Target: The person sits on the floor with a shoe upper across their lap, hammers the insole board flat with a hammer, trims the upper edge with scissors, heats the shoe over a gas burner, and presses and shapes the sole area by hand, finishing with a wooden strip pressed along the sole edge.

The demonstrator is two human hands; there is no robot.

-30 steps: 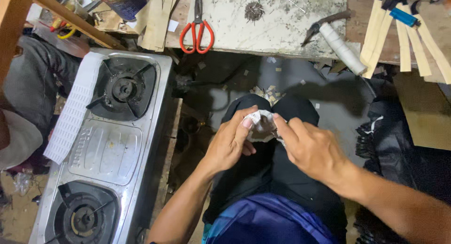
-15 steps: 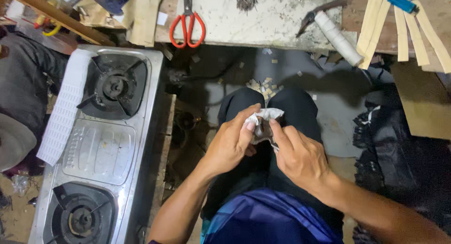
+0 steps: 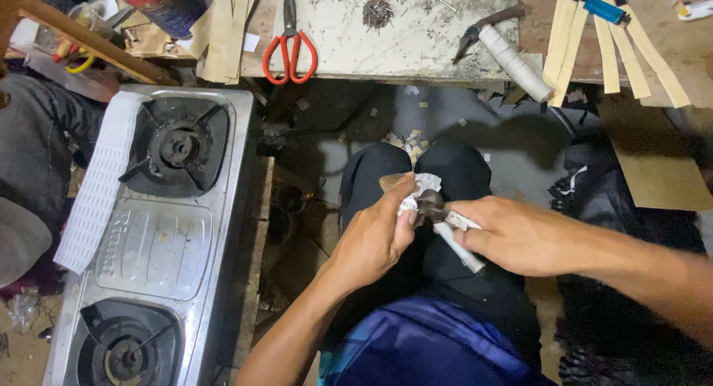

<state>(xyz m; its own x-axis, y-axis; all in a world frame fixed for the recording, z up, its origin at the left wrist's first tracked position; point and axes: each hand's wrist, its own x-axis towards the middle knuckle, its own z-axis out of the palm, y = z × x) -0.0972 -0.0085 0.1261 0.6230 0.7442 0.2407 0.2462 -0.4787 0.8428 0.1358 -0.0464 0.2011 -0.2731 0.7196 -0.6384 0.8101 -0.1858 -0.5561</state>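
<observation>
Over my dark-trousered knees, my left hand [image 3: 375,234] pinches a crumpled white scrap of paper or cloth [image 3: 423,187] against a small brown piece whose kind I cannot tell. My right hand [image 3: 520,234] grips a tool with a white-wrapped handle [image 3: 460,246]; its dark head [image 3: 429,204] touches the white scrap. Both hands meet just above my lap.
A steel two-burner gas stove [image 3: 160,245] lies at the left with a white perforated strip [image 3: 100,182] along its edge. On the worn board ahead lie red-handled scissors [image 3: 290,48], a pile of small nails [image 3: 377,13], a hammer with wrapped handle [image 3: 512,55] and thin wooden strips [image 3: 620,48].
My right hand has drawn back to the right, exposing the tool's white handle and dark head against the scrap. The view has shifted slightly lower.
</observation>
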